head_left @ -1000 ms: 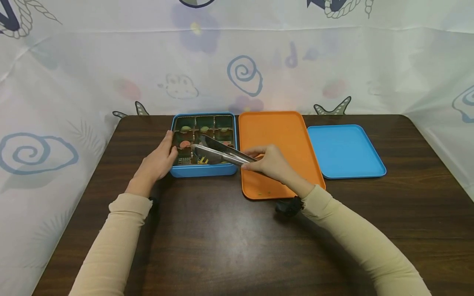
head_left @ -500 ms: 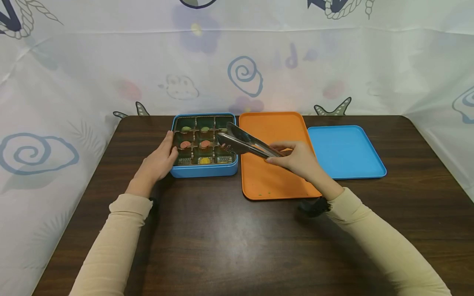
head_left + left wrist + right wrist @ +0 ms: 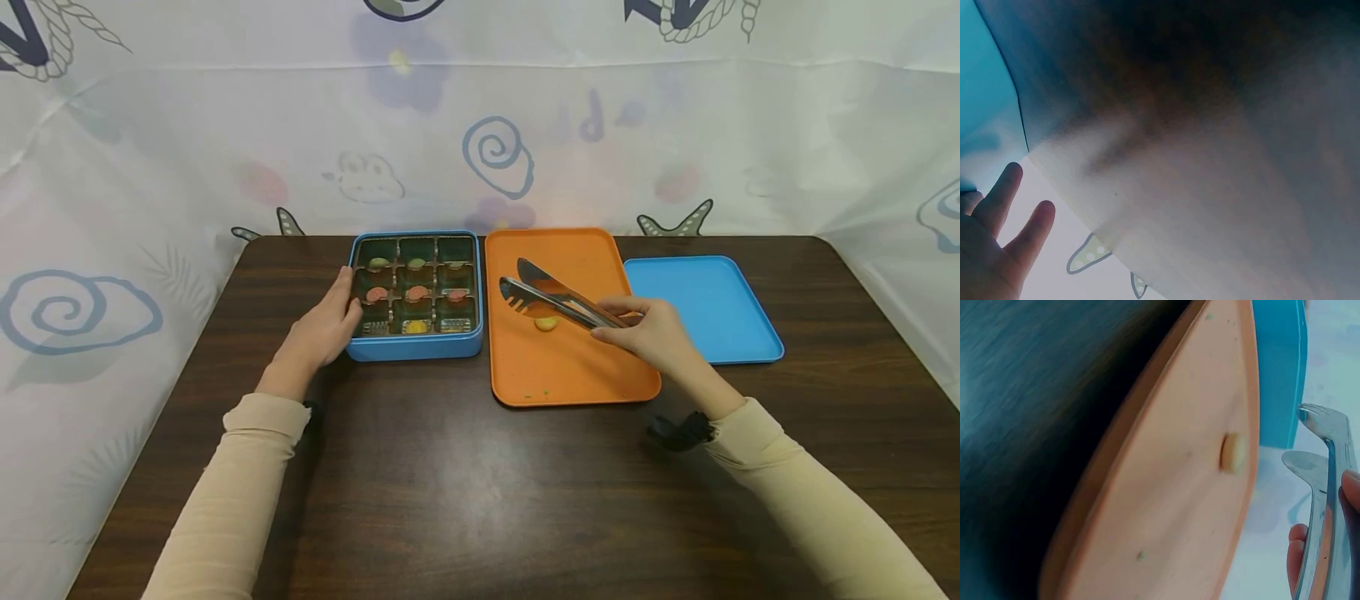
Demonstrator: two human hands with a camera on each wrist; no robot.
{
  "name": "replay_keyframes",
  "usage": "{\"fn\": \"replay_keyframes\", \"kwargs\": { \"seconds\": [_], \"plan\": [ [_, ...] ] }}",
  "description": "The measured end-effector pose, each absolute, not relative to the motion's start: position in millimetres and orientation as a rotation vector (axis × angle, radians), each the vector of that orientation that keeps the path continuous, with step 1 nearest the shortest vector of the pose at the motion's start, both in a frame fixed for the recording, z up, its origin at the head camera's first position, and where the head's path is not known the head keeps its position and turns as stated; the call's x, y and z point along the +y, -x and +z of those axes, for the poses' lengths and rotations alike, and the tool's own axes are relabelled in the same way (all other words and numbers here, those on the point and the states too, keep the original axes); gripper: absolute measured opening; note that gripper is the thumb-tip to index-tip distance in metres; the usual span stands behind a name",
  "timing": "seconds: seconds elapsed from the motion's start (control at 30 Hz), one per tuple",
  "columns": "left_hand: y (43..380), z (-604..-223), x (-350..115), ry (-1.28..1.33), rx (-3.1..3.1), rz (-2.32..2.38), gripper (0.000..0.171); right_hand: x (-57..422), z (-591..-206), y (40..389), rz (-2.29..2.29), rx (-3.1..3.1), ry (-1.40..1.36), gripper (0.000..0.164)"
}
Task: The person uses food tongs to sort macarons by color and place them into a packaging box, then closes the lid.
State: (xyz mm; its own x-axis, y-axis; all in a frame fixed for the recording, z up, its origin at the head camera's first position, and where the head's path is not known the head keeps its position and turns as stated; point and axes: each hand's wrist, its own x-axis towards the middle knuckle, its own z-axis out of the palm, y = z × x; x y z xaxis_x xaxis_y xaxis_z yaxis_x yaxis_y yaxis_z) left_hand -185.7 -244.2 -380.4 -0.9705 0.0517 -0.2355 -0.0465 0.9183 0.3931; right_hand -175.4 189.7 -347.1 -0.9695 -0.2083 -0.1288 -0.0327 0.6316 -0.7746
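Observation:
My left hand (image 3: 318, 325) rests against the left side of a blue box (image 3: 415, 347), fingers extended. Inside the box, a divided dark insert (image 3: 454, 250) holds green, pink and yellow slice-like pieces in several compartments. My right hand (image 3: 651, 335) pinches metal serving tongs (image 3: 1332, 469), their tips spread apart over the orange tray (image 3: 577, 379). A small yellow round piece (image 3: 546, 323) lies on that tray below the tongs; the right wrist view shows it as a thick disc (image 3: 1232, 453), apart from the tongs. The left wrist view shows only part of the left hand's fingers (image 3: 1036, 228).
A light blue tray (image 3: 708, 308) lies right of the orange one on the dark wooden table (image 3: 450, 483). Tiny green bits (image 3: 546, 392) are on the orange tray near its front edge. A printed white cloth (image 3: 300, 125) hangs behind the table.
The right hand has moved the tongs rightward from above the box to above the orange tray. The yellow piece on the tray has come into view. The left hand has stayed on the box.

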Motion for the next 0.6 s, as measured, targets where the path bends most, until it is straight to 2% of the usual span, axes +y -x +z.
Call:
{"fn": "replay_keyframes", "kwargs": {
  "seconds": [0.6],
  "plan": [
    [186,-380,-245,0.000,2.837,0.580,0.064,209,-356,179,-1.088,2.724,0.191,0.049]
  ]
}}
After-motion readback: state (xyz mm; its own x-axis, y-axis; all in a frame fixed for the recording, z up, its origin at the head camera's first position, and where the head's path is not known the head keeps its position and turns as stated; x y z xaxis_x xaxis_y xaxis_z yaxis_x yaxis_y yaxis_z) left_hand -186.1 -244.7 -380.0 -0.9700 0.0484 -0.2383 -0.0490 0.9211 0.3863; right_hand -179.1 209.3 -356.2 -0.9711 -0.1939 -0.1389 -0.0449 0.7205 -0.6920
